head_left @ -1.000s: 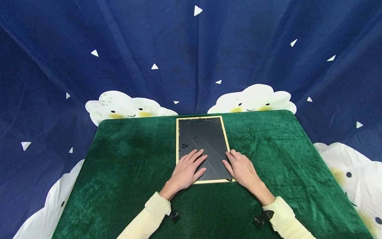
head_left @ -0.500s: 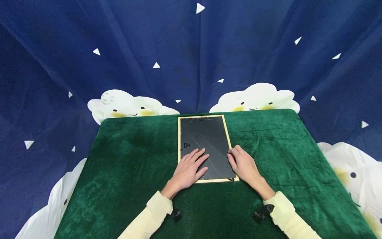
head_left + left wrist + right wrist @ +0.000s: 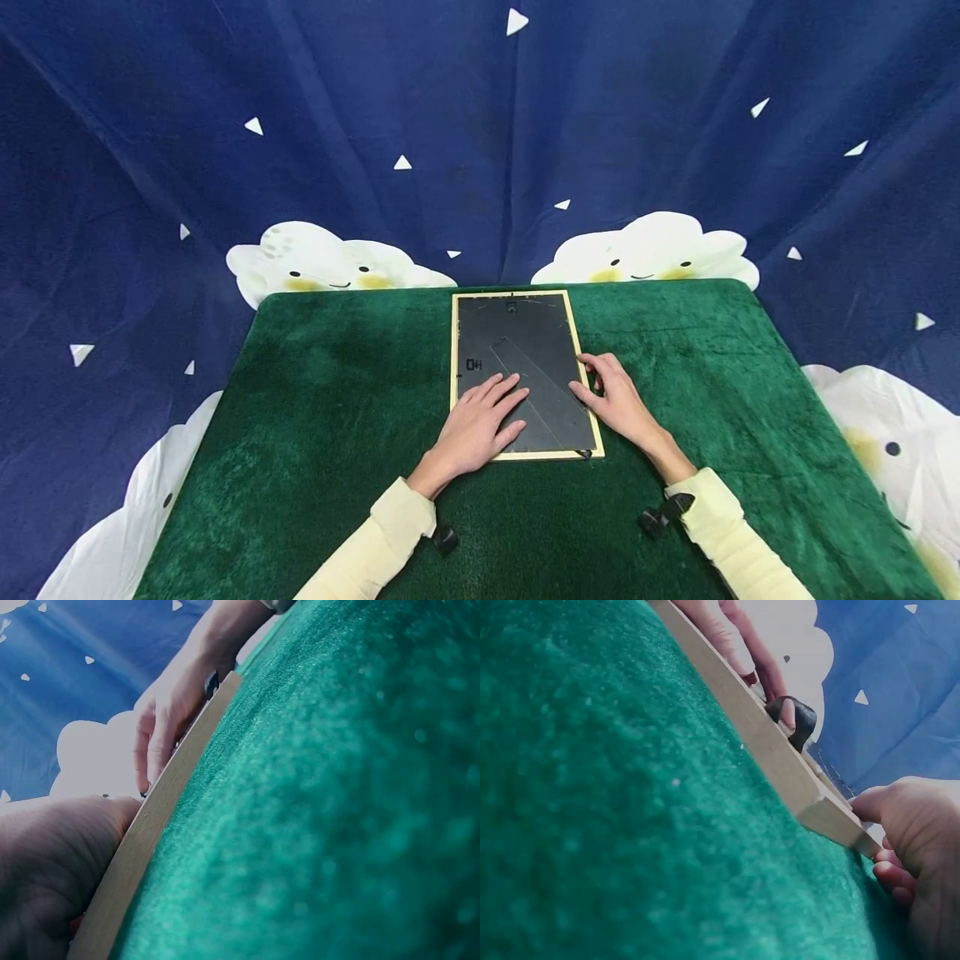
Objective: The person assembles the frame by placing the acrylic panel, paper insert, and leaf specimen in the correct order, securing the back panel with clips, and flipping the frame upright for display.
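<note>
A picture frame point(image 3: 517, 333) lies face down on green cloth, its black backing up inside a pale wooden border. My left hand point(image 3: 476, 425) rests spread over the lower left of the backing. At the right border, my right hand point(image 3: 618, 404) grips the edge, thumb on top and fingers curled down the outer side. The right wrist view shows this right hand point(image 3: 922, 840) at the frame's side, and a black ribbon loop point(image 3: 799, 724) standing up at the near border. The frame's wooden side point(image 3: 161, 802) runs past my left hand in the left wrist view.
Green plush cloth point(image 3: 345, 375) covers the table around the frame. Behind it hangs a dark blue curtain point(image 3: 450, 100) with white triangles and smiling clouds. A black strap piece point(image 3: 663, 512) hangs at the right sleeve, another black piece point(image 3: 445, 540) at the left.
My right hand has shifted up along the right border, its fingers moving to the outer side and the thumb spreading onto the backing. The left hand stays in place on the backing.
</note>
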